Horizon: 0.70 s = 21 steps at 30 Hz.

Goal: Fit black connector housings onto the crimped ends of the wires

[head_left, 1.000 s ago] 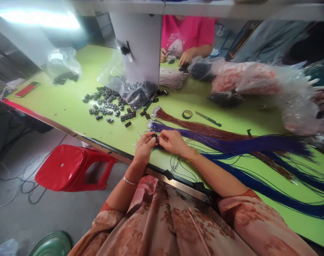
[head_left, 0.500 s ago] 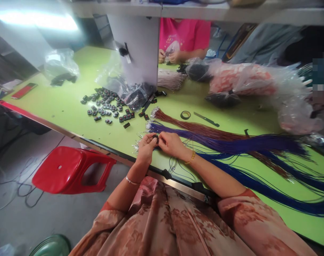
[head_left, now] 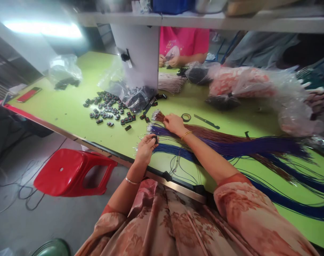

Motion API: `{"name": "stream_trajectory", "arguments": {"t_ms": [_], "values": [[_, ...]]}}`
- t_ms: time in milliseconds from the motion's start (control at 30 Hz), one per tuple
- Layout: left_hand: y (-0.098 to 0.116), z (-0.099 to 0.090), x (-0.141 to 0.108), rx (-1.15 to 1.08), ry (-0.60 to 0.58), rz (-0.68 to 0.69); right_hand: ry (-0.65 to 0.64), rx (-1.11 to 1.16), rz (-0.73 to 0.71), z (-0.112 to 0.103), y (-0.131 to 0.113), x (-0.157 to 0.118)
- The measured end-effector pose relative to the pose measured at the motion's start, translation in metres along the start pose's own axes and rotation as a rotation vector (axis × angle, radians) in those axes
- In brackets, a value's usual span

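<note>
My left hand [head_left: 145,148] is closed on a small black plastic connector [head_left: 156,139], held by thumb and fingers just above the table's front edge. Farther back, my right hand [head_left: 174,123] pinches at the brown wires [head_left: 199,128] close to their silvery terminal ends. How many wires are between its fingers cannot be made out. Under my right wrist runs a bundle of purple wires [head_left: 231,145]. Blue wires [head_left: 172,149] lie nearest to me, partly covered by my right forearm.
Loose black connectors [head_left: 107,106] are scattered at the left, beside a clear plastic bag [head_left: 136,97]. A tape roll [head_left: 186,117] and a flat blade [head_left: 206,121] lie behind the wires. A red stool [head_left: 62,172] stands below. Across the table sits a person in pink [head_left: 184,42].
My right hand has left the black connector and moved back and right onto the brown wires. My left hand stays almost in place, still holding the connector. The view has tilted slightly upward.
</note>
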<state>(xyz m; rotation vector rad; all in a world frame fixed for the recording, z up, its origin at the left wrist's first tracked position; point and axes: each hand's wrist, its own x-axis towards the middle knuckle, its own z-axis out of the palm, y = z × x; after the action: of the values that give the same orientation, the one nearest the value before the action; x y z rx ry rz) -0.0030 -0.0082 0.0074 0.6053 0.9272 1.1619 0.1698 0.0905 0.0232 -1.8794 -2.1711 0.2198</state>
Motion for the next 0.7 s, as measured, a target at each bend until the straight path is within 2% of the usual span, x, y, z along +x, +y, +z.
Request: {"name": "stream_trajectory", "arguments": {"t_ms": [200, 333, 500, 600, 700], "values": [[-0.001, -0.002, 0.001, -0.008, -0.006, -0.006, 0.009, 0.002, -0.072, -0.012, 0.008, -0.002], [-0.002, -0.002, 0.000, -0.011, -0.007, -0.009, 0.003, -0.065, -0.032, -0.022, 0.008, 0.000], [-0.002, -0.001, -0.001, -0.001, -0.003, -0.015, -0.023, 0.088, -0.048, -0.019, -0.002, 0.011], [-0.001, -0.001, -0.001, 0.004, 0.002, -0.015, -0.026, 0.071, -0.070, -0.017, -0.011, 0.019], [-0.001, -0.002, -0.001, 0.003, 0.000, -0.012, -0.028, 0.035, -0.027, -0.016, -0.014, 0.028]]}}
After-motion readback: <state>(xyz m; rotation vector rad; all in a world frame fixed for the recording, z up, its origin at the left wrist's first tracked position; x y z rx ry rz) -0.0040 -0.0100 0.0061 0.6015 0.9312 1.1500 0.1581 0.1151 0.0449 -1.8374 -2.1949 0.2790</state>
